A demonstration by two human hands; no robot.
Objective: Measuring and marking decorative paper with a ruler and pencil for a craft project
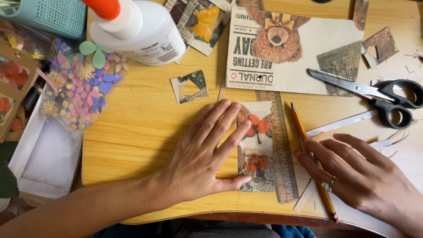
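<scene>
Wooden table (145,132) fills the view, light yellow top. Big paper sheet (326,57) with a teddy bear picture lies at top centre-right, flat, with a dark patterned scrap stuck on its right part. White glue bottle (145,31) with orange cap lies on its side at top left. Bag of paper flowers (79,88) sits on the left table edge, just below the bottle.

Left hand (202,158): open, flat, palm down, fingers spread, pressing on the left side of a small collage card (256,145) with orange butterflies. Thumb lies along the card's bottom edge. Card sits at centre, near the front edge, upright.

Right hand (357,176): open, fingers relaxed, gripping nothing, resting on paper strips at lower right, fingertips over a yellow pencil (308,154). Ring on one finger.

Scissors (374,94), black handles, closed, lie right of centre, blades on the sheet's lower edge. Clear ruler (280,150) runs vertically, touching the card's right edge, between card and pencil. Small cut-out scrap (190,86) lies above the left hand, apart from it.
</scene>
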